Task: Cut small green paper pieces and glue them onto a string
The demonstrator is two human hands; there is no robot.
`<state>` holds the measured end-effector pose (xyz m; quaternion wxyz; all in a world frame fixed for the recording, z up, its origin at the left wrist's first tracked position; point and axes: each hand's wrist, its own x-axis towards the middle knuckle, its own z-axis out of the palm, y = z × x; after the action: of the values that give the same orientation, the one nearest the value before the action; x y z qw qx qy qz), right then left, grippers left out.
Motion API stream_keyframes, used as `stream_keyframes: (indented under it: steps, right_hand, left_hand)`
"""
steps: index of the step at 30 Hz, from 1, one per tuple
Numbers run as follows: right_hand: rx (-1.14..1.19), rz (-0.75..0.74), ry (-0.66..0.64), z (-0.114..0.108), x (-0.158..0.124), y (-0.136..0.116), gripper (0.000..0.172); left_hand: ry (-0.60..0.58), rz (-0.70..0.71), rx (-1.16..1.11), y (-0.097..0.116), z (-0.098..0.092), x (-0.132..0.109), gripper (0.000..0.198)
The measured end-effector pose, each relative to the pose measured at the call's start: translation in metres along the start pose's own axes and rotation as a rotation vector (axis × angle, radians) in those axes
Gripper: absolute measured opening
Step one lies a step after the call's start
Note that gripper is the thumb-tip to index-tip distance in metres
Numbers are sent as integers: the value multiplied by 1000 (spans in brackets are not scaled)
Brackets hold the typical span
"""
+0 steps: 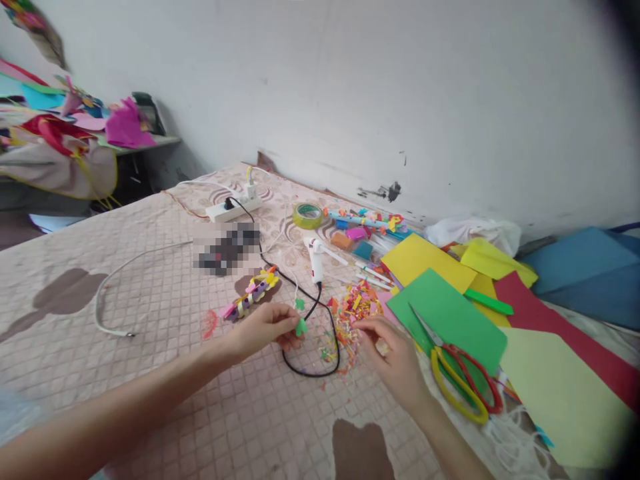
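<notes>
My left hand (273, 327) pinches a small green foam or paper cutout (301, 327) between thumb and fingers, above the quilted cover. Just beyond it shows another green cutout (299, 304) by a thin white string. My right hand (395, 360) is closed, its fingertips together at the edge of a heap of colourful paper scraps (361, 301); whatever they hold is too small to make out. Behind both hands a white glue gun (315, 260) stands with its black cord (336, 347) looping between them. A decorated purple and yellow stick (253, 293) lies beyond my left hand.
Right of my right hand, scissors (457, 383) with red and yellow handles lie on a green sheet (450, 317), among other coloured sheets. Farther back are a roll of tape (307, 215) and a white power strip (233, 208). A white cable (100, 300) curves at left.
</notes>
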<state>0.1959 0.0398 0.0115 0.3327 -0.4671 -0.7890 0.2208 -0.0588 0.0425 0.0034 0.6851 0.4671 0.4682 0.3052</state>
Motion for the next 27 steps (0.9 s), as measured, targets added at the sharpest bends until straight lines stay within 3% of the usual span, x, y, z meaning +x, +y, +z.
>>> stream_keyframes:
  steps: [7,13,20,27]
  right_hand:
    - [-28,-116,-226,48,55,-18,13]
    - [-152,-134,-295,71,81,-12,18]
    - [-146,-106,-293,78,86,-9,15]
    - [3,-31,-262,62,78,-12,10]
  left_hand:
    - [37,101,187,-7,-8,-12,23]
    - [119,166,262,-11,-17,-15,14]
    - [127,140,275,-3,-14,-12,15]
    - [132,129,212,1,-13,-11,19]
